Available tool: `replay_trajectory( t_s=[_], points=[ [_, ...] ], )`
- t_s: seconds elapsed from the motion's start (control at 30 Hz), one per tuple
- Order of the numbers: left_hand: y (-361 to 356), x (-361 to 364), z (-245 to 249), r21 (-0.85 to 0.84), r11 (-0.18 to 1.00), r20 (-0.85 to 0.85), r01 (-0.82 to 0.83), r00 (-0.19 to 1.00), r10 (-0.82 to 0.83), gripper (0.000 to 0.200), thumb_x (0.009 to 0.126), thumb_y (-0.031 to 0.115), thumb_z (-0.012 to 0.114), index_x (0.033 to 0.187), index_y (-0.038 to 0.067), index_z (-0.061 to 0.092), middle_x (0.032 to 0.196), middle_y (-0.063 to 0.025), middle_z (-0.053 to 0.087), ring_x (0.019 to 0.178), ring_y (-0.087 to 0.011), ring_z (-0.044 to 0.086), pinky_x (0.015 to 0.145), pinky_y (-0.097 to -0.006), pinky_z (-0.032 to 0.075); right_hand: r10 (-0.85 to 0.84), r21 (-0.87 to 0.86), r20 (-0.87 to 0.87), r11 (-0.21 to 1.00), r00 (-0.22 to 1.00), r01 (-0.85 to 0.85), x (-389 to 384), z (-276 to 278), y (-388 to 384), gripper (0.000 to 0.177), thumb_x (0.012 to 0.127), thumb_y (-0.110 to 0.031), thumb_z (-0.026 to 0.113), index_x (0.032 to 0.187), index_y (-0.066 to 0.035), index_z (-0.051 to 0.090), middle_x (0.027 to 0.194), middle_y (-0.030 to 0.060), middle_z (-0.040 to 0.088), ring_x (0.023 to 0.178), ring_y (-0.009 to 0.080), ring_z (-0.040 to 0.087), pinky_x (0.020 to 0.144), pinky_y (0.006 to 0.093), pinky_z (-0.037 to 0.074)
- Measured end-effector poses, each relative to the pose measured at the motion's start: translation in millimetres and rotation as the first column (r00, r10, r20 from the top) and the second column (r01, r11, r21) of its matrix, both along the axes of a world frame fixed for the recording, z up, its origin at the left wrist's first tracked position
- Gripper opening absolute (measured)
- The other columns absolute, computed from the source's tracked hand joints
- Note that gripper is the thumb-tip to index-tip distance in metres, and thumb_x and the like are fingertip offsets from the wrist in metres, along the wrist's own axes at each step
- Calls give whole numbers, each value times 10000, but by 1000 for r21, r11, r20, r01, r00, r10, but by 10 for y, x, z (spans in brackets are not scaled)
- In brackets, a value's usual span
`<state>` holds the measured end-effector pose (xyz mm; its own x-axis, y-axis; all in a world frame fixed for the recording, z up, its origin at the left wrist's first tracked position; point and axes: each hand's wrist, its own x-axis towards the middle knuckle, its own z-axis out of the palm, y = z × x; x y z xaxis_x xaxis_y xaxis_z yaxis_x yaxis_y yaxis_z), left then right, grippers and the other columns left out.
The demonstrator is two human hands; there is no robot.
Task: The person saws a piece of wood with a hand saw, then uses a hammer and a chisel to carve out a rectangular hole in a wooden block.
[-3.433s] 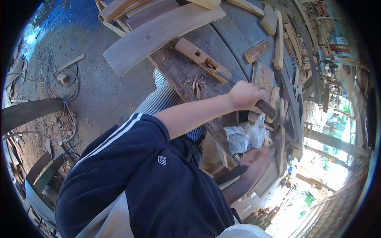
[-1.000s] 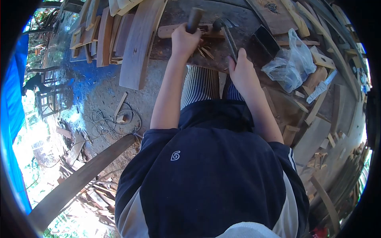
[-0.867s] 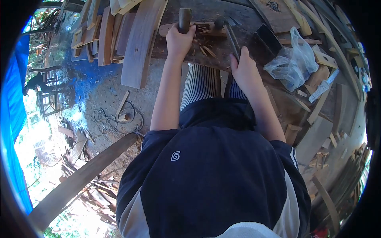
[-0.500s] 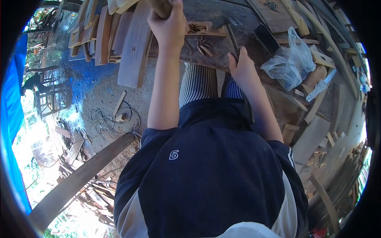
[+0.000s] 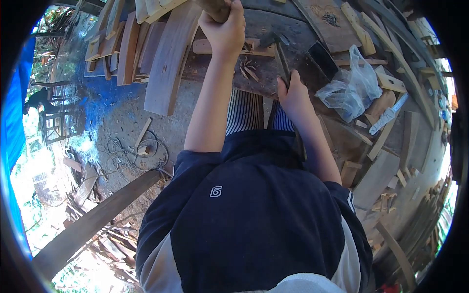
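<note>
My left hand (image 5: 225,36) is closed round a thick wooden handle (image 5: 213,7) at the top of the view; what its lower end meets is hidden behind the hand. My right hand (image 5: 294,94) grips the handle of a hammer (image 5: 282,59), whose dark head points up and left over the workbench (image 5: 266,84). Between the hands lies a light wooden piece (image 5: 202,47), partly covered by my left hand and wrist. Loose wood chips (image 5: 249,69) rest on the bench just in front of it.
Planks (image 5: 166,63) are stacked to the left. At the right are a dark box (image 5: 321,59), a clear plastic bag (image 5: 352,88) and more wood pieces. A coiled cord (image 5: 115,151) and a long board (image 5: 93,224) lie at the lower left.
My left hand has moved right and slightly down with the handle, now covering the chip-filled recess in the wooden piece. My right hand and the whole scene sit slightly lower in view.
</note>
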<state>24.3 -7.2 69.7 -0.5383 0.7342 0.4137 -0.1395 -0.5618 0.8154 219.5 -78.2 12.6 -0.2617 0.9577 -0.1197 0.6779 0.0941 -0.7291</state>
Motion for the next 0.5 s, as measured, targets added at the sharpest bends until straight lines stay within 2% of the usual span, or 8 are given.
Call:
replay_trajectory(
  t_s=[0.07,0.13,0.27,0.33,0.47,0.5],
  points=[
    [9,27,65,-15,1000,-23,-3,1000,3,154,906,89,650,797,70,543,561,5,469,432,-82,420,409,-265,343,-7,-13,-15,1000,1000,7,0,-4,6,365,962,-301,533,1115,13,426,891,339,633,872,517,617,733,548,507],
    [23,84,123,-26,999,38,-18,999,19,156,876,37,616,778,34,496,523,-26,453,413,-114,434,411,-289,358,2,-29,-23,1000,1000,-3,4,6,15,367,961,-301,534,1116,14,428,890,337,634,871,515,618,732,546,507],
    [79,83,61,-28,999,5,-40,999,40,144,876,10,599,778,29,495,522,-18,444,419,-110,444,409,-279,359,9,-42,-58,999,998,-12,13,-14,10,374,962,-301,533,1124,18,427,884,333,636,875,509,618,730,546,503],
    [127,96,44,-4,990,-91,-141,986,140,134,869,8,615,787,33,512,552,-8,483,433,-100,468,417,-266,374,6,-36,-48,999,999,-7,10,-11,8,381,962,-302,532,1134,21,426,882,333,636,878,509,618,731,546,502],
    [61,306,77,-17,989,-190,-145,972,140,128,865,29,642,786,41,542,603,-6,540,482,-72,499,445,-244,397,3,-34,-26,999,1000,-4,19,-29,2,437,959,-307,533,1195,44,419,894,344,631,896,508,615,743,540,501],
    [76,360,50,-45,985,-238,-167,959,152,131,822,52,674,781,30,551,610,-20,561,555,-55,508,501,-251,426,6,-20,-31,1000,1000,-7,22,-36,-3,437,959,-307,533,1195,44,419,894,344,631,896,508,615,743,540,501]
  ],
)
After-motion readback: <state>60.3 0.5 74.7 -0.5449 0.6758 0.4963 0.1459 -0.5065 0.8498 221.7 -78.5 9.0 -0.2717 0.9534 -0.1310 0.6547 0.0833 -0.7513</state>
